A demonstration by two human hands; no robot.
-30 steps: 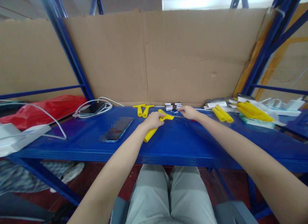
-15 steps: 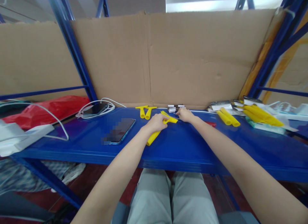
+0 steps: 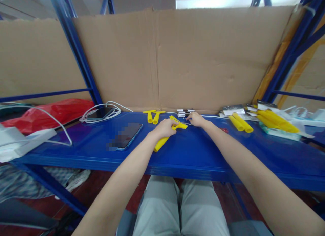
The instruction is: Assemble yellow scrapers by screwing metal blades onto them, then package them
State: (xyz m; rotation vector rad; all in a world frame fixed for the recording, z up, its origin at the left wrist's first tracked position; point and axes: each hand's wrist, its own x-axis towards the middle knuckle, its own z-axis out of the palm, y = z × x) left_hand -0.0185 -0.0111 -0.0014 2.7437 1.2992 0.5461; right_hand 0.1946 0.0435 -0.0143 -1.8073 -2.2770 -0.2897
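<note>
My left hand [image 3: 166, 127] is wrapped round a yellow T-shaped tool [image 3: 161, 144] with a tubular handle, which slants over the blue tabletop with its wide head pointing away from me. To the right of that head, my right hand [image 3: 196, 119] has its fingers pinched at the end of a thin pale strip [image 3: 187, 123]. The strip reaches toward the tool's head; I cannot tell whether they touch. Just behind the right hand is a stack of small black-and-white packs [image 3: 184, 113]. Two similar yellow T-shaped tools [image 3: 153, 117] lie farther back on the left.
A phone [image 3: 128, 136] lies left of my left arm. Coiled white cable [image 3: 101, 115] and a red bag [image 3: 50, 115] sit farther left. On the right are two yellow tubes [image 3: 240, 122], more yellow pieces [image 3: 276, 121] and a small red item [image 3: 224, 130]. A cardboard panel [image 3: 193, 60] stands behind.
The right hand's fingers have shifted slightly at the strip, and more of the red item is now covered by the right forearm. The left hand keeps its hold on the yellow tool.
</note>
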